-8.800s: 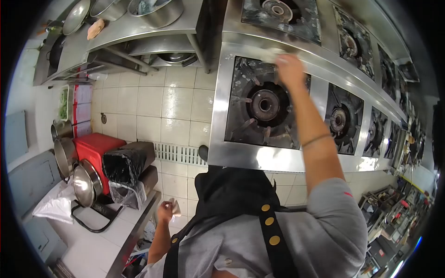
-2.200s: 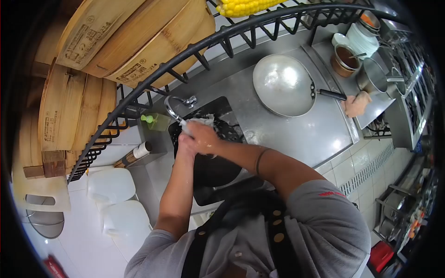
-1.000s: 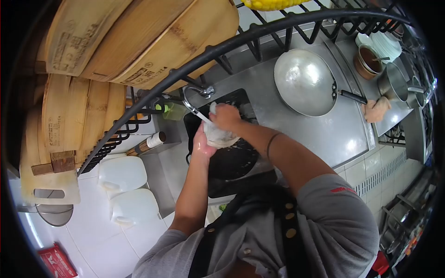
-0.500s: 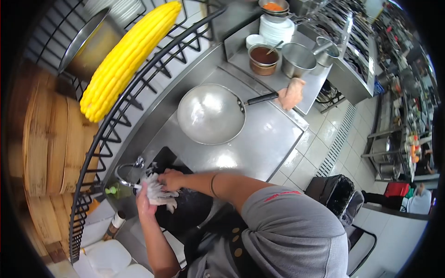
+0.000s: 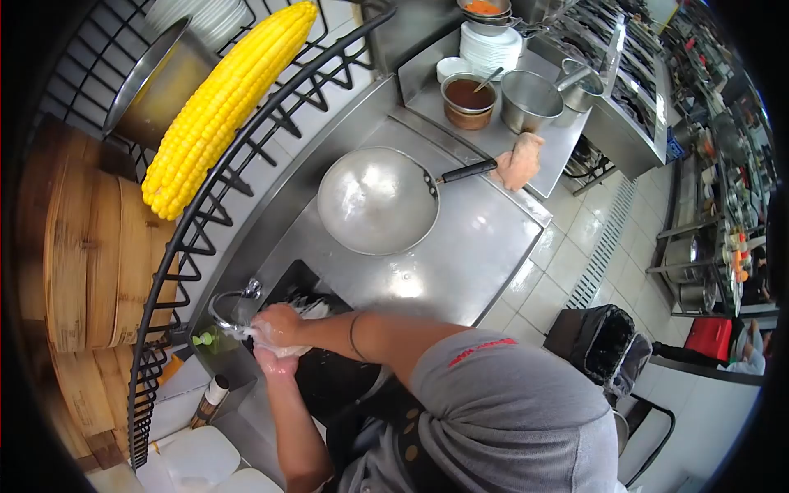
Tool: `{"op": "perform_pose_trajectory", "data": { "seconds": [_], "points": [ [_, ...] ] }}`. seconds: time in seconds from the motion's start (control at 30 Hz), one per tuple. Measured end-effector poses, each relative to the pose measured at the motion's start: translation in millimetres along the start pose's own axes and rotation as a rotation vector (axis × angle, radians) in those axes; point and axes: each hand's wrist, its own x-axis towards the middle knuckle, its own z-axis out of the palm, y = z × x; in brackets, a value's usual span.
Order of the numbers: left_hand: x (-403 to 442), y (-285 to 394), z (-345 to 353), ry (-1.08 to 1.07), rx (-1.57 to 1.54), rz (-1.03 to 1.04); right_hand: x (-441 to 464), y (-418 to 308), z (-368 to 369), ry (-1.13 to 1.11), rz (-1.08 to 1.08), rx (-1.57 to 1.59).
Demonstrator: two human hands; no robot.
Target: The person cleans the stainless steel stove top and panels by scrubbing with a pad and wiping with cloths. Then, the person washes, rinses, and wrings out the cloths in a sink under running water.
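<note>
Over the black sink [image 5: 337, 378], my two hands are pressed together beneath the running tap [image 5: 251, 287]. My right hand [image 5: 278, 325] lies on top with its fingers curled. Below it, my left hand [image 5: 276, 361] is wet and closed from underneath. Between them is a whitish, wet, ruffled cloth [image 5: 289, 351], mostly covered by the fingers; its exact kind is unclear. White suds [image 5: 316, 310] show at the sink's far side. A wok [image 5: 378, 201] with a black handle sits on the steel counter [image 5: 403, 287] beyond.
A black wire rack [image 5: 218, 177] at the left holds a metal pot [image 5: 164, 82]. Bamboo steamers [image 5: 90, 246] are stacked there. An orange-pink cloth [image 5: 519, 162] lies by the wok handle. A sauce pot [image 5: 469, 103] and saucepan [image 5: 530, 103] stand behind. A black bin [image 5: 588, 337] is at right.
My right hand has moved left and closed over the left hand under the tap. The whitish cloth, spread out before, is now gathered and mostly hidden between them.
</note>
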Motion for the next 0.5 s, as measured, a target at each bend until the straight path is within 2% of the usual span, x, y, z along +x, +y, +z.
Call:
{"op": "perform_pose_trajectory", "data": {
  "seconds": [0.03, 0.07, 0.13, 0.17, 0.2, 0.23, 0.27, 0.3, 0.37, 0.43, 0.5],
  "points": [
    [-8, 1, 13, 0.029, -0.089, -0.010, 1, 2, 1, -0.002, -0.063, 0.005],
    [8, -2, -5, 0.046, -0.094, 0.006, -1, 2, 2, -0.010, -0.130, 0.014],
    [38, -3, -74, -0.702, 0.069, 0.302, -15, -3, 15, -0.050, -0.273, 0.062],
    [10, 9, -41, -0.174, 0.099, 0.127, -22, 21, 34, 0.220, -0.285, 0.069],
    [-1, 20, -6, -0.037, 0.182, 0.066, -24, -9, -47, -0.262, -0.033, 0.062],
    [-1, 33, -25, 0.001, 0.108, -0.068, -28, 11, -36, -0.093, -0.008, 0.152],
    [-36, 39, 31, 0.135, 0.086, -0.009, -25, 26, -26, -0.055, 0.040, 0.056],
    [-39, 46, 27, 0.095, 0.019, -0.023, -5, 78, 16, -0.266, -0.100, -0.043],
    [-40, 47, 19, 0.067, -0.052, 0.071, -18, 36, -11, -0.034, -0.191, 0.173],
    [-13, 37, -22, 0.228, -0.110, -0.020, -27, -14, -16, -0.102, -0.215, 0.320],
    [54, 1, -157, -0.519, 0.143, 0.278, -33, -29, 10, -0.093, -0.297, 0.375]
  ]
}}
